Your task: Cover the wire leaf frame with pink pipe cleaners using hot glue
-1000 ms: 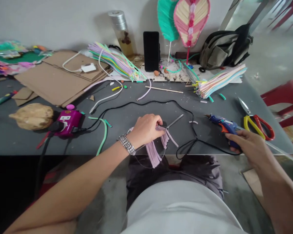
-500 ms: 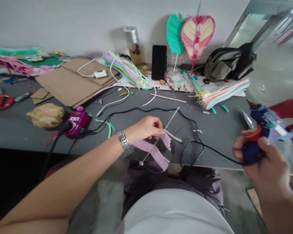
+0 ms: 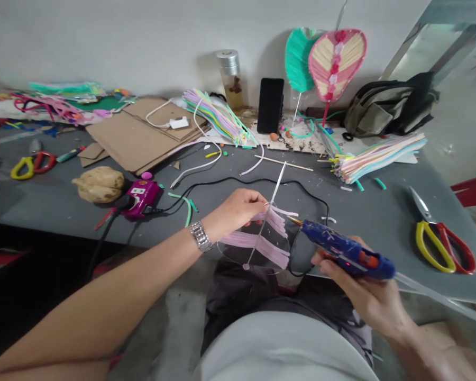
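My left hand [image 3: 248, 207] pinches a wire fan frame [image 3: 278, 182] near the middle of its stem, over the table's front edge. Lilac pipe cleaners [image 3: 262, 247] lie in two slanted bands across the frame, and one loose lilac strip sticks out to the right. A blue hot glue gun [image 3: 341, 248] is wrapped in my right hand [image 3: 365, 296], a small red light glowing on its side. Its nozzle points left, close to the right ends of the upper lilac band; whether it touches cannot be told. A clear glue stick trails from the gun's rear.
Yellow-and-red scissors [image 3: 440, 246] lie at the right. Pipe cleaner bundles [image 3: 381, 159], cardboard [image 3: 138, 135], a phone [image 3: 270, 106], a bottle [image 3: 230, 79], finished fans [image 3: 337, 63] and a bag [image 3: 388, 106] line the back. A purple power socket [image 3: 143, 197] stands left; a black cord crosses the table.
My right hand has brought the glue gun from the far right in to the fan frame, uncovering the scissors. My left hand keeps its pinch on the frame. The view has shifted slightly left.
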The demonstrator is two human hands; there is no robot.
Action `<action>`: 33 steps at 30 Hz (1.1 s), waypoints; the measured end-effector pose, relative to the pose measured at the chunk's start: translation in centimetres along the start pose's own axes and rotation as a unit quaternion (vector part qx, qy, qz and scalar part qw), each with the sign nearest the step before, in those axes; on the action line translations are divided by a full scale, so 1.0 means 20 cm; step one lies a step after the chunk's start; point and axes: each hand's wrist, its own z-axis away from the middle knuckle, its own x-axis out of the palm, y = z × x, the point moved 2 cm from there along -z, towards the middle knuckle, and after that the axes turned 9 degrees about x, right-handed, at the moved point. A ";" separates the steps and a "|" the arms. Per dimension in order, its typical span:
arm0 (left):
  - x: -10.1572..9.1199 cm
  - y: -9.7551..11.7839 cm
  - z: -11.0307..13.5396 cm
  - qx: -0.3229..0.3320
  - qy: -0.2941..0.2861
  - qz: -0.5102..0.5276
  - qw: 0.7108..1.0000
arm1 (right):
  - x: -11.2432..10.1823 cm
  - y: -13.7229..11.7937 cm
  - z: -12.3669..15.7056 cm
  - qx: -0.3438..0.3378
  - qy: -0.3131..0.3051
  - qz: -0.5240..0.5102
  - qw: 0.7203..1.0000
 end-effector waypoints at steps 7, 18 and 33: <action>0.03 0.02 0.04 0.022 0.005 0.005 1.000 | 0.09 -0.04 -0.02 -0.082 -0.024 0.115 0.990; 0.08 0.06 0.08 0.008 -0.011 -0.017 1.000 | 0.14 -0.02 -0.07 -0.123 0.001 0.136 0.983; 0.14 0.09 0.09 0.024 -0.013 -0.016 1.000 | 0.14 0.03 -0.08 -0.112 -0.012 0.127 0.986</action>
